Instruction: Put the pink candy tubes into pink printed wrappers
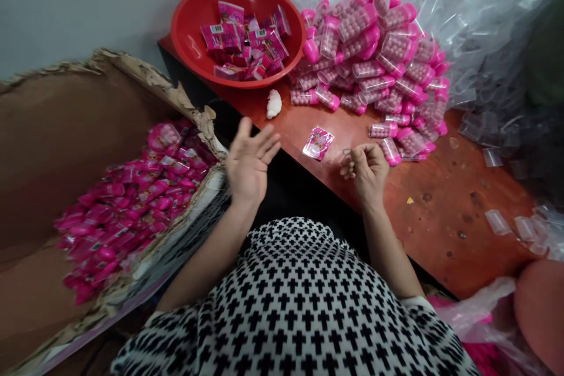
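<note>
My left hand (250,167) is raised with its palm up and fingers spread, holding nothing, between the carton and the table edge. Over the table, my right hand (369,173) has thumb and fingers pressed together. A thin pale loop shows at its fingertips, too small to name. Just left of those fingers, a flat pink printed sachet (318,143) lies on the red-brown table (434,205). Beyond the right hand rises a heap of clear tubes (372,82) with pink caps, filled with small pink balls. One capped tube (390,151) lies right beside the knuckles.
A red basin (189,41) with pink sachets stands at the table's back left. Near it lies a small white lump (274,104). At left, a torn-edged carton (53,111) contains many pink packed tubes (145,194). Empty clear tubes (497,222) and plastic bags (467,0) lie right and behind.
</note>
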The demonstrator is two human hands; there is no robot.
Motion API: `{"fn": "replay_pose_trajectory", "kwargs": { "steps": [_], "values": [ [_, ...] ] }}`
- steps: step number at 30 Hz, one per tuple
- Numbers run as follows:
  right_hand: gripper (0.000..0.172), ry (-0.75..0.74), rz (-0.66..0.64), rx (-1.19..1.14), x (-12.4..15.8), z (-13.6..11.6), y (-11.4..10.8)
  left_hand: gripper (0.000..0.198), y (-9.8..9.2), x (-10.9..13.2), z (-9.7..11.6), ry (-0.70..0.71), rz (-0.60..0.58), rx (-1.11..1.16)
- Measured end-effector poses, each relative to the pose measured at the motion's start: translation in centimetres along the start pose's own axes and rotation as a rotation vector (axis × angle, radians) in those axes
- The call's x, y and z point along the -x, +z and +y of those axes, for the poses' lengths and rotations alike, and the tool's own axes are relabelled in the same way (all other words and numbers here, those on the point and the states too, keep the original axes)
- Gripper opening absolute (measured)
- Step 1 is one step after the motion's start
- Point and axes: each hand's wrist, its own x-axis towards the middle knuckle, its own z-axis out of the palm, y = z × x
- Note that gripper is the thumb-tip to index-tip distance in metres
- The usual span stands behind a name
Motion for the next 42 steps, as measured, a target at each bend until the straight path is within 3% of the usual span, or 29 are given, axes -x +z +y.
{"fn": "replay_pose_trajectory", "kwargs": {
  "steps": [3,6,9,15,18,21,25,30,35,37,40,42],
  "values": [
    [0.031,0.025,-0.005,0.052,0.3,0.3,-0.3,0.045,1.9,-1.0,-3.4,0.217,-0.289,-0.506],
    [0.031,0.06,-0.06,0.05,0.8,0.6,0.0,0.032,3.5,-1.8,-5.8,0.386,-0.383,-0.874],
    [0.031,0.08,-0.098,0.038,0.7,0.8,0.1,0.021,4.2,-2.3,-6.8,0.442,-0.336,-1.007],
    [0.03,0.068,-0.124,0.073,-0.5,0.7,0.2,0.021,4.6,-2.0,-7.5,0.465,-0.292,-0.943],
    [0.027,0.029,-0.126,0.109,-0.6,0.4,0.4,0.026,4.4,-2.4,-6.7,0.491,-0.304,-0.937],
    [0.026,0.026,-0.138,0.14,-0.1,0.4,0.5,0.045,3.3,-4.1,-4.9,0.503,-0.209,-0.979],
    [0.027,0.07,-0.162,0.148,0.5,0.7,0.4,0.043,1.6,-8.2,-3.8,0.42,0.04,-1.106],
    [0.026,0.082,-0.172,0.127,0.7,0.9,0.4,0.034,0.9,-10.8,-5.1,0.369,0.025,-1.09],
    [0.027,0.09,-0.139,0.102,0.5,1.2,-0.2,0.045,2.0,-7.6,-4.2,0.449,-0.019,-1.094],
    [0.027,0.094,-0.122,0.095,0.3,1.3,-0.5,0.05,2.7,-5.4,-4.0,0.514,-0.175,-1.103],
    [0.027,0.085,-0.131,0.107,0.0,1.3,-0.8,0.041,3.4,-3.0,-4.8,0.576,-0.44,-1.13],
    [0.026,0.071,-0.157,0.135,-0.2,1.2,-0.8,0.033,3.6,-2.3,-5.7,0.576,-0.476,-1.141]
  ]
}}
